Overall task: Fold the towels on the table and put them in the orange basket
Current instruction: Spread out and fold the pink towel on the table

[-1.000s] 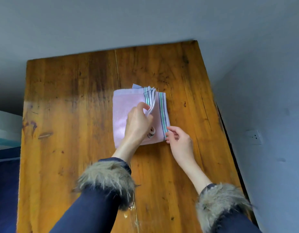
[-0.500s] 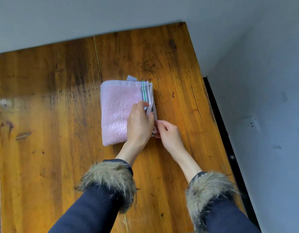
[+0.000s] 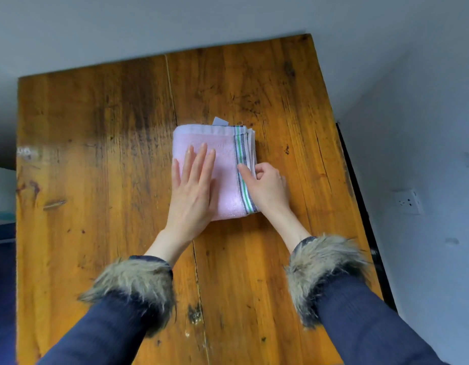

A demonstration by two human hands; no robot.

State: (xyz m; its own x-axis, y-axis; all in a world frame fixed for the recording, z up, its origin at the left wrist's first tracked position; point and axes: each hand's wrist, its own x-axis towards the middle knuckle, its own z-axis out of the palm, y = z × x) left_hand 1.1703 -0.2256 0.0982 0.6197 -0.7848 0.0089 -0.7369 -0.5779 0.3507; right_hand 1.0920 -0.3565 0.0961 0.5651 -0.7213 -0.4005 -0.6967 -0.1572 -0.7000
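A pink towel (image 3: 223, 154) with a blue, green and white striped hem lies folded into a small rectangle on the wooden table (image 3: 96, 154). My left hand (image 3: 194, 191) lies flat on its left half, fingers straight and pressing down. My right hand (image 3: 265, 188) is at the towel's right edge, its fingers curled round the stacked striped layers with the forefinger on top. The orange basket is not in view.
A grey wall runs along the table's far edge and right side, with a white socket (image 3: 408, 202) on the right wall. A dark gap (image 3: 360, 206) separates the table's right edge from the wall. Fur-cuffed dark sleeves cover both forearms.
My left hand has let go of the striped edge, slid left and flattened on the towel. My right hand has closed on the right edge. The last striped flap now lies folded over.
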